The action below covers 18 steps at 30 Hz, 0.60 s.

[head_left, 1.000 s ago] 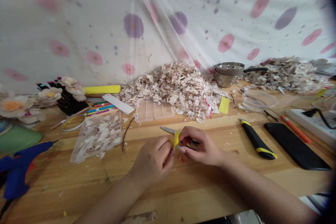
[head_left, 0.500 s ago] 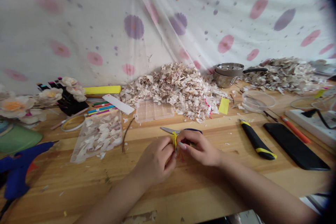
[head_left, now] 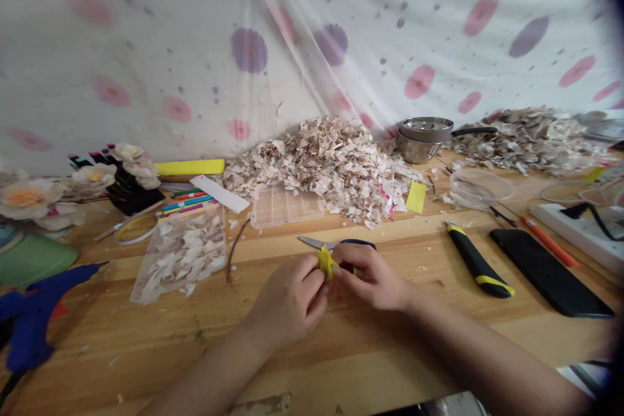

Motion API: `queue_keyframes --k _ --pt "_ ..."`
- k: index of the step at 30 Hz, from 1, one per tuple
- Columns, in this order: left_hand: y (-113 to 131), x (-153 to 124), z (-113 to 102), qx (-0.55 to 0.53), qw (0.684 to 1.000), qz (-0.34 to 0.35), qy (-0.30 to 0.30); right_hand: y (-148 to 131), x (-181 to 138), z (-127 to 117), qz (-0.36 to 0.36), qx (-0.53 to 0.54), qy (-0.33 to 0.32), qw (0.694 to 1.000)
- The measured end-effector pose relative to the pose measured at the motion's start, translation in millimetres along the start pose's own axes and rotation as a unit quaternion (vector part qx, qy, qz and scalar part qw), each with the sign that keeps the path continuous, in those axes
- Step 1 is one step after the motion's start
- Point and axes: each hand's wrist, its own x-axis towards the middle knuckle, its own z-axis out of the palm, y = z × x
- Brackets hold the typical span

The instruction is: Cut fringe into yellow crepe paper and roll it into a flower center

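A small piece of yellow crepe paper (head_left: 326,262) is pinched between my two hands above the middle of the wooden table. My left hand (head_left: 296,292) is closed on its left side, fingers curled inward. From the other side, my right hand (head_left: 371,278) grips the paper's edge between thumb and fingertips. Just behind the hands lies a pair of scissors (head_left: 312,242), blades pointing left; the right hand partly covers its dark handles. Some small reddish scraps (head_left: 336,292) rest on the wood below the fingers.
Behind stand a big heap of pale petal-like flakes (head_left: 326,162) and a clear plastic tray (head_left: 287,208). On the left are a box of flakes (head_left: 185,247) and a blue glue gun (head_left: 36,318). A utility knife (head_left: 478,260) and black phone (head_left: 548,272) lie right.
The yellow paper, earlier narrow and bunched upright, now shows a wider, spread face between the fingers. My right fingers have shifted slightly; the left hand has barely moved.
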Motion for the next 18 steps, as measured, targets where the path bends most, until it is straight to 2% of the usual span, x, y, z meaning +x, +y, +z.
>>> queue_keyframes --k 5,8,9,11,13,14,16,17,18 --pt "5.4 1.9 -5.6 -0.100 0.994 -0.043 -0.013 -1.5 1.5 -1.7 -0.041 -0.018 -0.019 0.999" --pt "8.1 2.5 -5.9 -0.168 0.982 -0.085 0.002 -2.3 2.4 -1.9 -0.068 -0.019 -0.041 0.997" --pt "7.6 2.3 -5.3 -0.185 0.977 -0.101 0.016 -1.8 2.6 -2.0 -0.060 -0.007 -0.032 0.998" --pt "3.1 2.1 -3.8 -0.234 0.957 -0.154 0.071 0.9 3.3 -3.5 -0.012 0.039 0.025 0.999" --pt "-6.4 2.8 -2.3 -0.316 0.903 -0.246 0.157 6.1 4.9 -7.8 0.056 0.111 0.124 0.984" --pt "-12.4 3.8 -1.9 -0.366 0.856 -0.301 0.206 9.3 5.9 -11.1 0.090 0.151 0.180 0.968" --pt "-23.8 7.2 -2.4 -0.445 0.773 -0.368 0.262 15.5 8.3 -19.2 0.116 0.195 0.281 0.932" --pt "-27.5 9.3 -3.5 -0.470 0.751 -0.381 0.265 18.0 9.4 -23.4 0.121 0.201 0.304 0.923" --pt "-28.9 11.5 -5.6 -0.480 0.744 -0.383 0.264 19.8 10.2 -27.2 0.126 0.203 0.308 0.921"
